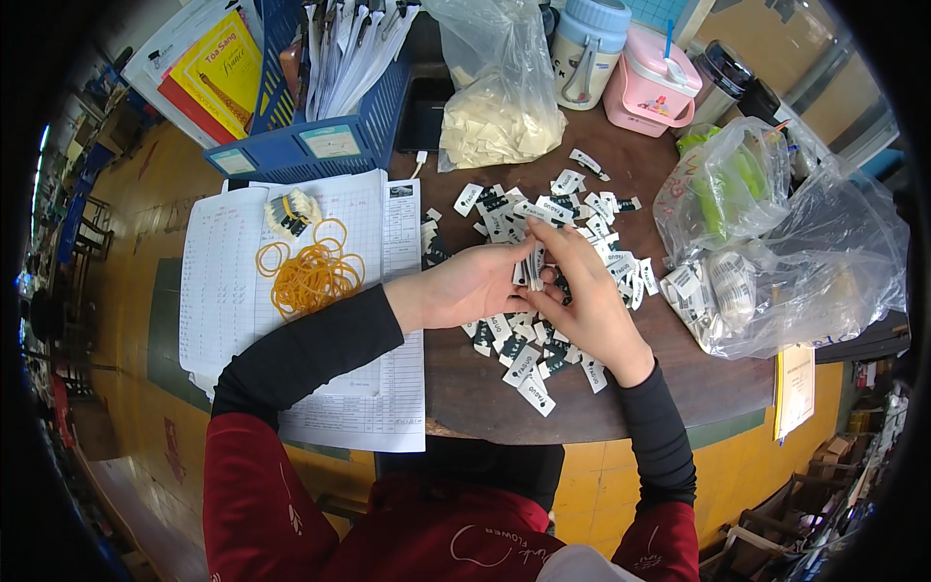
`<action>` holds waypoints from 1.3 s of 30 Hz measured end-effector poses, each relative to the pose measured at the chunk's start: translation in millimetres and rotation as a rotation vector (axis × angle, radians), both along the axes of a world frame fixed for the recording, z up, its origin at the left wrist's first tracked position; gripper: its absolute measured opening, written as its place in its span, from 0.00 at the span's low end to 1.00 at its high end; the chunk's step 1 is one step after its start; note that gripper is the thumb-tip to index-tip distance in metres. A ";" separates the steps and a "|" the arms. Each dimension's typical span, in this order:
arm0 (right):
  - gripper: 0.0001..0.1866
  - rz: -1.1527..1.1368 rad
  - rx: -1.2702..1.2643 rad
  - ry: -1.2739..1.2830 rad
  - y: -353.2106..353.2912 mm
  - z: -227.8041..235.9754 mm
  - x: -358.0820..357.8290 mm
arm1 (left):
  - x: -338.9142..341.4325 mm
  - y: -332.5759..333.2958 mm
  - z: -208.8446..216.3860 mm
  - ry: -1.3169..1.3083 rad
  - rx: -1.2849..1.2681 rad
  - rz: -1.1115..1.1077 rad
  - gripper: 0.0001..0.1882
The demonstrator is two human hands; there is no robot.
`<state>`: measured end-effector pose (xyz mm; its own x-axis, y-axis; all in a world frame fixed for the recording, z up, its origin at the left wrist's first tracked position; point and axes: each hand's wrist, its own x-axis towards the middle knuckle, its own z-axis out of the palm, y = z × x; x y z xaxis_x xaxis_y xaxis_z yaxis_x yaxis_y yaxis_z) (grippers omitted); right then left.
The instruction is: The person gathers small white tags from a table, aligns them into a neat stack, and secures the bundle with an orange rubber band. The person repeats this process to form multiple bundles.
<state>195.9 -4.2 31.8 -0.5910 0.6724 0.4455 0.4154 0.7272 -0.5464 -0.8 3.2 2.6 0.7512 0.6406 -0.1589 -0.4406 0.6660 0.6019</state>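
Over the middle of a dark brown table [475,393], my left hand [464,281] holds a small stack of fabric labels [529,267] seen edge-on. My right hand [587,301] grips the same stack from the other side, thumb and fingers closed round its edges. Under and around both hands spreads a loose pile of white and dark green labels [524,364], partly hidden by the hands. Left of my left forearm, a heap of yellow rubber bands [315,279] lies on an open squared notebook [228,281]. A banded bundle of labels [292,211] rests just above the rubber bands.
A clear bag of cream labels [504,131] stands at the back, beside a blue file rack [339,145]. A blue-lidded flask [590,53] and a pink lidded bucket [652,82] stand back right. Plastic bags with labels [766,291] cover the right side.
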 end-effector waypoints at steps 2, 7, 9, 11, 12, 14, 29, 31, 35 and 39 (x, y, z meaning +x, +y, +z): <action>0.43 0.007 0.002 0.021 -0.4 -0.2 0.5 | 0.2 -0.2 -1.0 0.008 0.015 0.012 0.17; 0.43 0.028 -0.026 0.068 -1.6 0.4 -3.9 | 2.0 -1.5 -5.5 0.077 0.092 0.027 0.18; 0.43 0.025 -0.041 0.079 -3.2 2.3 -5.2 | 3.1 -2.7 -6.5 0.093 0.132 0.033 0.17; 0.42 0.008 -0.072 0.061 -5.4 5.1 -4.5 | 3.0 -3.8 -6.5 0.146 0.142 0.024 0.17; 0.42 0.034 -0.162 0.114 -6.1 6.5 -3.2 | 1.8 -4.2 -6.1 0.172 0.140 0.008 0.16; 0.41 0.072 -0.316 0.169 -6.6 9.1 1.3 | 1.2 -4.7 -5.6 0.177 0.121 -0.014 0.15; 0.17 -0.189 -0.284 0.237 3.3 7.6 11.2 | -0.1 -2.4 -0.3 -0.036 0.094 -0.004 0.19; 0.12 -0.195 -0.269 0.260 4.2 7.0 10.7 | -0.1 -2.3 -1.7 0.081 0.164 0.006 0.20; 0.07 -0.211 -0.293 0.324 3.7 7.5 8.7 | 0.4 -2.8 -0.9 0.094 0.162 0.030 0.19; 0.07 -0.099 -0.250 0.229 5.3 17.7 19.1 | 1.4 -4.2 2.9 0.095 0.123 0.053 0.19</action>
<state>214.9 1.0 49.6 -0.4216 0.8265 0.3730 0.3230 0.5213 -0.7899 0.5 -1.1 5.4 0.7010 0.6982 -0.1454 -0.4108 0.5620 0.7179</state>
